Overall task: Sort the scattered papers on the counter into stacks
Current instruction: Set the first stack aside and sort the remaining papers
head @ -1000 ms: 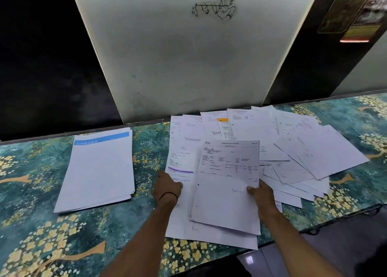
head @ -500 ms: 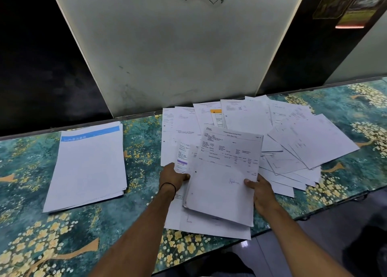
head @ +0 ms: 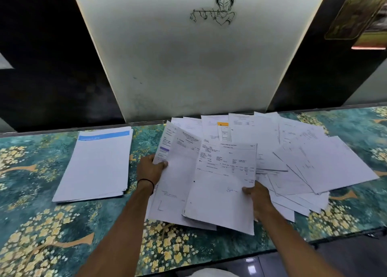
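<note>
Several thin rectangular paper sheets between left hand and right hand

Bg: white wall panel in the centre, scuffed low down, w/ a black line drawing of a flute player near the top. Dark panels either side: left panel, right panel. Yellowish poster top right. Counter runs full width against the wall, teal top w/ yellow flower + gold branch print. Grey glossy floor btm right w/ a light glint.

Sheets in left hand, apparently higher.
</note>
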